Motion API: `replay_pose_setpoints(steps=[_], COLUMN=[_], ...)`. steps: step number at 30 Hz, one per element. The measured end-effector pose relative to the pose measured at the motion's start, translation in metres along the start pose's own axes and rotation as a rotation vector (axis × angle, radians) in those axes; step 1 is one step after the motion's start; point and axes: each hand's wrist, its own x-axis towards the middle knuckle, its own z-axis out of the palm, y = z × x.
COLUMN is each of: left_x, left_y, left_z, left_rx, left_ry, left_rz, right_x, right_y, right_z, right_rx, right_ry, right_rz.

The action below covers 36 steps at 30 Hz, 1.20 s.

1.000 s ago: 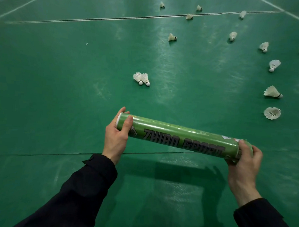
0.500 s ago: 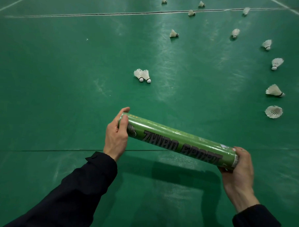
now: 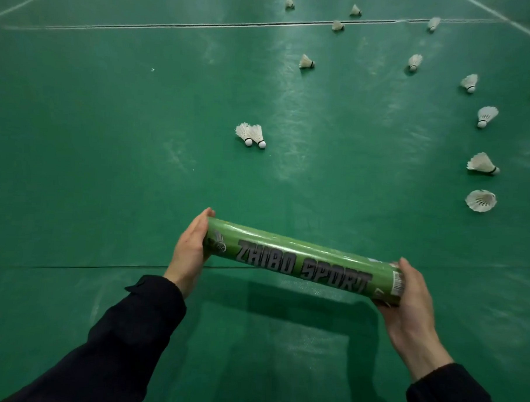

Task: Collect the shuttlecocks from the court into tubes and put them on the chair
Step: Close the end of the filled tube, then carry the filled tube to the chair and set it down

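A green tube (image 3: 300, 260) printed "ZHIBO SPORT" lies crosswise in front of me, above the floor. My left hand (image 3: 191, 252) cups its left end, palm against the cap. My right hand (image 3: 408, 301) grips its right end by the barcode label. Two white shuttlecocks (image 3: 251, 134) lie side by side on the green court just beyond the tube. Several more are scattered to the right, the nearest one (image 3: 481, 200) lying with its feather skirt facing me, another (image 3: 481, 163) on its side behind it. No chair is in view.
The green court floor (image 3: 107, 163) stretches all around. A mat seam (image 3: 72, 267) runs under my hands, and another seam with a white line (image 3: 204, 24) crosses far ahead. Further shuttlecocks (image 3: 306, 62) lie near that far line.
The tube has tilted, its right end dropping lower and nearer to me. My left fingers have slid from the tube's top to flat against its end. My right hand shifted under the right end.
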Motion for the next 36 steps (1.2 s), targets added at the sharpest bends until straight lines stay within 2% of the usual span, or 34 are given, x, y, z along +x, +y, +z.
replay_pose_setpoints(steps=[3, 7, 11, 14, 20, 22, 27, 33, 36], left_x=[0.001, -0.002, -0.002, 0.004, 0.008, 0.010, 0.003, -0.007, -0.012], left_y=[-0.011, -0.026, -0.035, -0.038, -0.040, -0.037, -0.036, -0.026, -0.018], left_z=[-0.011, -0.023, -0.025, -0.023, -0.020, -0.017, 0.003, 0.038, 0.048], left_rx=[-0.199, -0.435, -0.487, -0.450, -0.508, -0.554, -0.633, -0.669, -0.636], left_ry=[0.156, 0.283, 0.281, 0.363, 0.362, 0.323, 0.169, 0.076, 0.031], left_rz=[-0.225, -0.350, -0.452, -0.416, -0.419, -0.398, -0.481, -0.504, -0.476], right_x=[-0.010, -0.021, -0.027, -0.032, -0.036, -0.036, -0.027, -0.014, -0.014], right_y=[-0.013, -0.020, -0.027, -0.028, -0.018, -0.015, -0.002, 0.003, -0.001], right_z=[0.018, 0.037, 0.046, 0.057, 0.072, 0.070, 0.054, 0.027, 0.019], right_rx=[-0.027, -0.086, -0.162, -0.196, -0.163, -0.141, 0.008, 0.332, 0.395], right_ry=[-0.149, -0.329, -0.428, -0.469, -0.431, -0.406, -0.347, -0.248, -0.169], right_rz=[-0.071, -0.120, -0.203, -0.223, -0.223, -0.212, -0.141, 0.113, 0.177])
